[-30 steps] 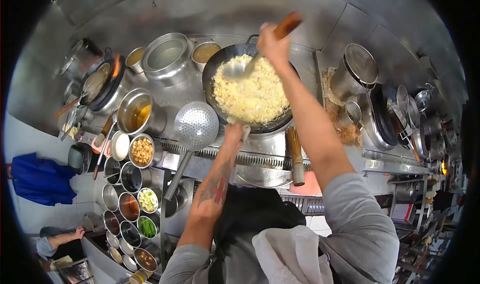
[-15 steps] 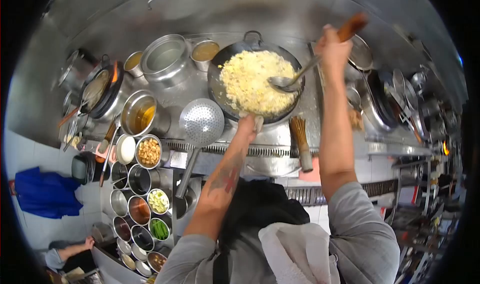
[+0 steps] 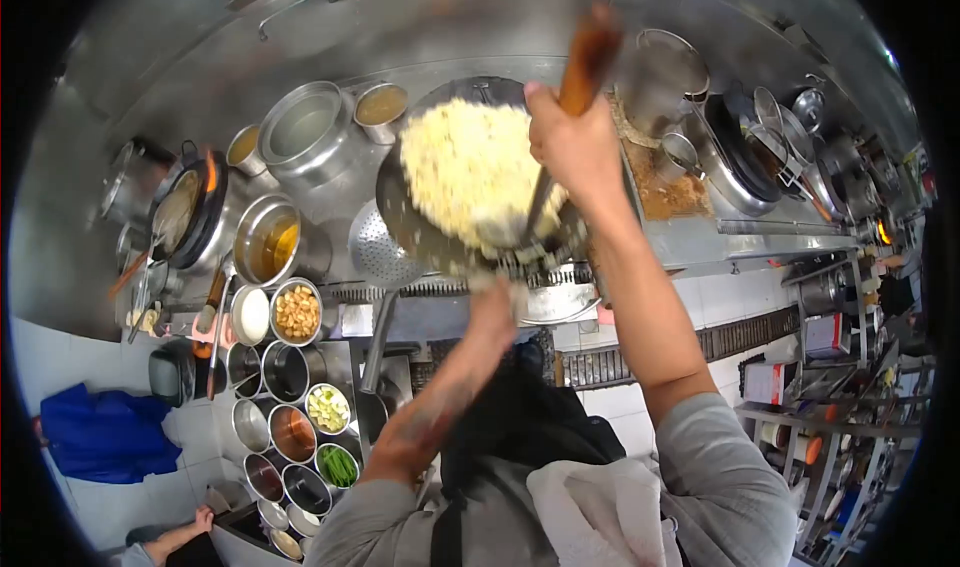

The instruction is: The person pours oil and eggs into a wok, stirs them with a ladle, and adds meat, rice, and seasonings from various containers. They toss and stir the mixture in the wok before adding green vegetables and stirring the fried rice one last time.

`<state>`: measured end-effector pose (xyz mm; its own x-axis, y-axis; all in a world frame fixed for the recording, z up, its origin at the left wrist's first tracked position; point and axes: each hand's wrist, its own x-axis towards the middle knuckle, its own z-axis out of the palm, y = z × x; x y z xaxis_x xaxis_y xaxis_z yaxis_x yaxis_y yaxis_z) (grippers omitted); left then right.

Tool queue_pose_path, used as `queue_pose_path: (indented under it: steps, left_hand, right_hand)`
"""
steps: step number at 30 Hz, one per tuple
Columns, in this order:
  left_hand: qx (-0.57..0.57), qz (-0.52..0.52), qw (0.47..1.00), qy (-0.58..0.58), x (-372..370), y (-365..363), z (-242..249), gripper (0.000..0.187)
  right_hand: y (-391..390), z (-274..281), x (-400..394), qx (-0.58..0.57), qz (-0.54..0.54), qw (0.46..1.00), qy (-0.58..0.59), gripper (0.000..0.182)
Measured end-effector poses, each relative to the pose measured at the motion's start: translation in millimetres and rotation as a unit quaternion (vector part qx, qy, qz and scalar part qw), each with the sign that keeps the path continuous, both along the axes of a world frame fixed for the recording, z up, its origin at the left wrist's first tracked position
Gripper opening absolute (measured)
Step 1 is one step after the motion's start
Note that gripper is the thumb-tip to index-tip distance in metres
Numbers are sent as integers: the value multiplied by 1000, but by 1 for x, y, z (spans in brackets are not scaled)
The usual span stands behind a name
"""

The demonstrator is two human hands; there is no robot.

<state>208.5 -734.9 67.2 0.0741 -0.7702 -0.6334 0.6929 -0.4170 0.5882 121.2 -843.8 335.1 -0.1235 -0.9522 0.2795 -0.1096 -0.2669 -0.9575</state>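
My right hand (image 3: 578, 147) is closed around the handle of a ladle (image 3: 592, 52) with a wooden grip. The ladle's steel bowl is down in a yellow heap of what looks like egg fried rice (image 3: 465, 162). That rice fills a dark wok (image 3: 392, 202), which is tilted, with loose bits blurred along its near side. My left hand (image 3: 492, 319), smeared by motion, grips the near edge of the wok, with a pale cloth at the fingers. A perforated skimmer (image 3: 378, 242) lies left of the wok, partly covered by it.
Left stand a pot of oil (image 3: 268, 247), a large lidless pot (image 3: 305, 127) and a container of brown cubes (image 3: 298, 311). Several ingredient tins, one with chopped greens (image 3: 337, 465), line the lower left. Nested woks (image 3: 735, 157) stand right. Another person's hand (image 3: 204, 517) shows lower left.
The wok has come nearer to me and tilted, its rice heaped and blurred. My right hand and the ladle have moved left, the ladle now more upright. My left hand has dropped lower.
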Motion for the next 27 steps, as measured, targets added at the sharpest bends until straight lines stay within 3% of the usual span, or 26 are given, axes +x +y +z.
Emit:
queue_pose_path:
  steps: [2,3,4,5,6,8,10,11,12,13,14,15,16,17,18,19,20,21,22,23,24,25,26,27]
  left_hand:
    - [-202,-56,939,-271,6,16,7,27]
    - [-95,-46,989,-105,16,-1,45,25]
    - [15,-33,997,67,21,-24,69,24]
    - [33,-3,999,39,16,-56,71,24]
    - [-5,-43,999,21,19,-83,39,21]
    - [-33,-34,999,-22,6,-93,-16,18]
    - [-25,-22,998,-46,2,-63,-63,18]
    - [-17,-8,997,-71,-2,-40,-76,18]
    - [-26,70,997,-37,-11,-7,-70,17]
    - [-39,152,988,-2,-19,20,-54,17]
    - [-32,100,994,14,-12,28,-35,14]
    - [-27,46,998,29,-4,36,-15,12]
    - [15,55,995,81,0,21,16,13]
    - [-49,-10,997,54,13,-7,29,16]
    - [22,26,998,51,12,-43,62,17]
    - [5,15,1000,19,8,-67,77,16]
    - [-14,-4,1000,3,8,-77,50,14]
    - [-44,-12,999,-14,7,-77,-7,12]
    - [-84,-7,996,-25,6,-71,-61,10]
    - [-103,1,994,-27,5,-53,-93,9]
    - [-56,20,997,-41,-2,-27,-90,12]
    - [-103,74,992,-27,-11,2,-82,15]
    - [-76,32,994,-69,-14,25,-42,14]
    - [-50,13,998,25,-7,21,-21,13]
  right_hand:
    - [-19,32,-11,70,6,996,53,49]
    - [-37,30,-11,73,7,996,54,49]
    - [-60,26,-7,23,-10,999,-23,43]
    - [-71,17,-4,-29,-30,994,-102,40]
    - [-72,-4,-1,-29,-34,994,-103,40]
    - [-74,-70,3,-155,-59,979,-116,41]
    - [-40,-149,-13,-215,-88,972,26,42]
    - [3,-148,-17,-209,-53,976,-3,43]
    - [41,-134,-19,-200,-16,979,-32,43]
    - [51,-113,-26,-167,-15,985,32,44]
    - [58,-94,-32,-129,-17,987,94,45]
    - [43,-79,-31,-156,-37,986,46,45]
    - [40,-36,-27,-63,-28,997,-21,44]
    - [21,-31,-22,-67,-27,994,-81,44]
    - [3,-28,-17,-72,-27,987,-141,43]
    - [-16,-53,-11,-124,-40,979,-154,42]
    - [-31,-96,-8,-175,-53,969,-166,41]
    - [-21,-133,-9,-146,-57,976,-153,41]
    - [9,-153,-19,-231,-176,937,192,41]
    - [50,-148,-24,-194,-98,963,159,42]
    - [64,-151,-30,-195,-17,981,7,42]
    - [65,-133,-35,-171,-23,984,36,41]
    - [71,-103,-39,-143,-29,987,66,41]
    - [66,-70,-39,-119,-43,991,48,40]
